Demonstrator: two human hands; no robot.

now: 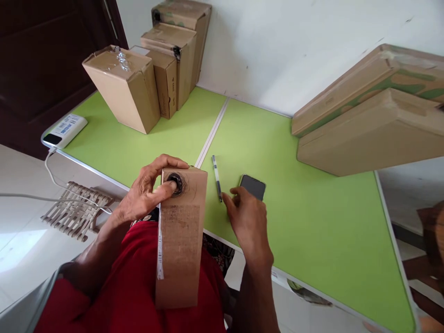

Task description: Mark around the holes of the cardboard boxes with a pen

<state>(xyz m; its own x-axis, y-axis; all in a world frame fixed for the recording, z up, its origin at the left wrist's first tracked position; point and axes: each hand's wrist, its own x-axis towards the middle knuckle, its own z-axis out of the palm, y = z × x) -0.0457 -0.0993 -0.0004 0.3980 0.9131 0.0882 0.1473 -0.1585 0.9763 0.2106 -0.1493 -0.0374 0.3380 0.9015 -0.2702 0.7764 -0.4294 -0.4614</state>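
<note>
A narrow cardboard box (182, 249) stands tilted at the front of my body, partly over the table's near edge. My left hand (149, 189) grips its top end, thumb pressed into a round, dark-rimmed hole (176, 184) and fingers over the top edge. Dark scribbled lines surround the hole. On the table, a pen (217, 178) lies to the right of the box. My right hand (246, 217) hovers at the pen's lower end, thumb beside its tip, fingers curled with a gap between thumb and forefinger. A smartphone (253, 186) lies just behind that hand, partly covered by it.
Several cardboard boxes (138, 97) stand at the back left of the green table (312, 240). Two large flat boxes (360, 129) lean at the right. A white power bank (65, 131) with a cable sits at the left corner. A woven stool (74, 208) is below.
</note>
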